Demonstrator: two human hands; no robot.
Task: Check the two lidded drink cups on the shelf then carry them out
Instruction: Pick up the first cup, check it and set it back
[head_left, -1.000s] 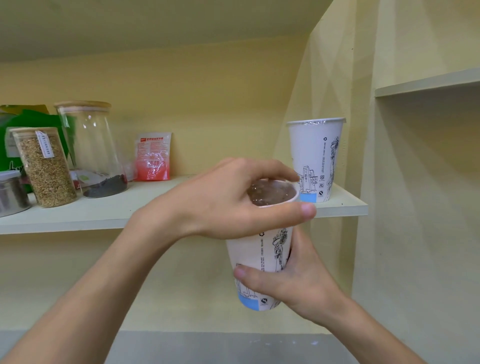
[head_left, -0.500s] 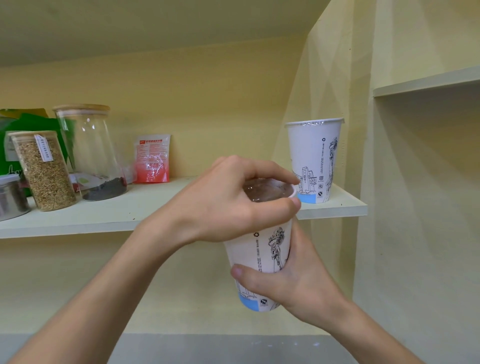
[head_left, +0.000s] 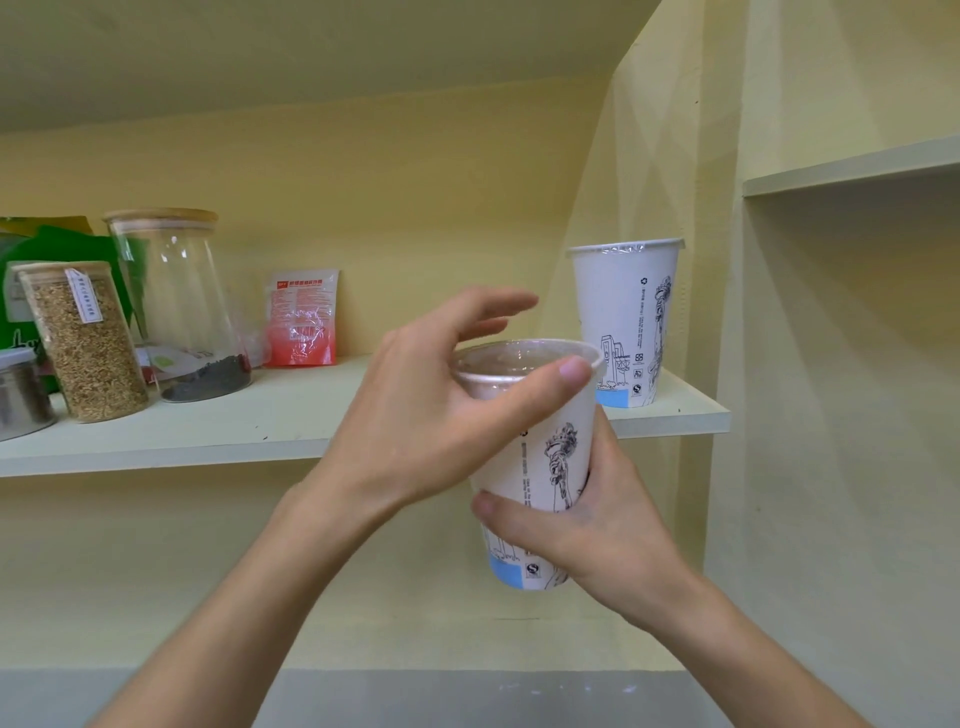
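A white paper cup with black line drawings, a blue base band and a clear film lid is held in front of the shelf, below its edge. My right hand wraps the cup's lower half from the right. My left hand is at the cup's rim: the thumb presses across the front edge of the lid while the fingers are spread and lifted above it. A second matching lidded cup stands upright at the right end of the shelf, untouched.
On the shelf's left stand a grain-filled jar, a tall glass jar with dark contents at the bottom, a metal tin and green packaging. A red-and-white sachet leans on the back wall. Another shelf juts out at upper right.
My left hand's fingers have lifted off the held cup's lid and spread open, leaving only the thumb on the rim. The lid is more exposed. The cup has stayed in my right hand.
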